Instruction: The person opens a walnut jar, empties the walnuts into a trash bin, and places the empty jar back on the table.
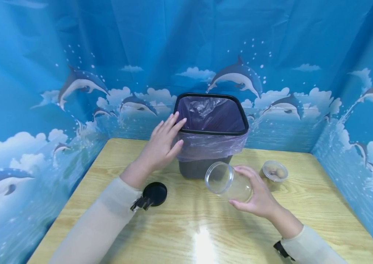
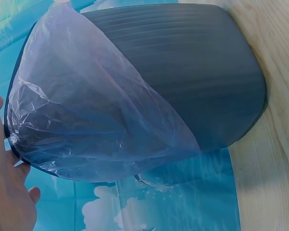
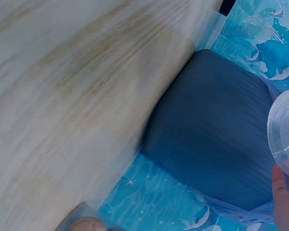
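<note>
A dark grey waste bin [image 1: 203, 168] stands at the table's back, lined with a translucent purple bag [image 1: 213, 145] folded over its black rim [image 1: 214, 132]. My left hand [image 1: 163, 145] touches the left side of the rim with fingers extended; in the left wrist view this hand [image 2: 9, 192] shows at the rim's edge. My right hand [image 1: 256, 192] grips a clear plastic jar [image 1: 236, 185], tilted with its open mouth towards the left, in front of the bin. I see nothing distinct inside the jar. The right wrist view shows only part of the jar [image 3: 285, 130].
A clear tub [image 1: 275, 171] with several brown, nut-like pieces stands right of the bin. Near my left wrist is a round black disc [image 1: 155, 193], like a lid. A blue dolphin-print curtain [image 1: 160, 47] surrounds the back and sides of the wooden table [image 1: 173, 234].
</note>
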A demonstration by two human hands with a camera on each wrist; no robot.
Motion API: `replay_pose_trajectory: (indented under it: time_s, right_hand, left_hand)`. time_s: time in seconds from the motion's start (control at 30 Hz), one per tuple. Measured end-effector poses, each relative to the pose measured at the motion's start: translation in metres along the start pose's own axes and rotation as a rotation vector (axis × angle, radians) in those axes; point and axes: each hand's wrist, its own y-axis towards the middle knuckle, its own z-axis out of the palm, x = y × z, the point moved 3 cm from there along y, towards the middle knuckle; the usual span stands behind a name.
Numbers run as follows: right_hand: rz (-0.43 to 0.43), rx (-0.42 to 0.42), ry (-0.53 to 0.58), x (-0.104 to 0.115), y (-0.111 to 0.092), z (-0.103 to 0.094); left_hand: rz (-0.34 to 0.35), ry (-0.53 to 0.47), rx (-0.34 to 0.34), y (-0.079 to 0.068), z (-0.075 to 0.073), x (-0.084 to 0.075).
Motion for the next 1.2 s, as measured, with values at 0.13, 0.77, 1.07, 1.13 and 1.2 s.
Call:
replay_pose_trajectory:
  time_s: [0.13, 0.77, 1.07, 1.13, 1.2]
  right_hand:
    - [0.040, 0.022, -0.002, -0.001, -0.003, 0.001]
    - [0.104, 0.047, -0.038, 0.000, -0.005, -0.004]
    - [0.086, 0.051, -0.039, 0.001, -0.003, -0.002]
    - [0.084, 0.049, -0.033, 0.001, -0.002, -0.002]
    - [0.084, 0.047, -0.030, 0.001, -0.002, -0.002]
  left_hand:
    - [0.014, 0.014, -0.013, -0.002, -0.001, 0.001]
    - [0.117, 0.041, -0.070, -0.034, -0.005, -0.012]
    - [0.116, 0.042, -0.056, -0.051, -0.005, -0.012]
    - [0.111, 0.038, -0.052, -0.055, -0.004, -0.011]
    - [0.110, 0.042, -0.049, -0.060, -0.002, -0.010]
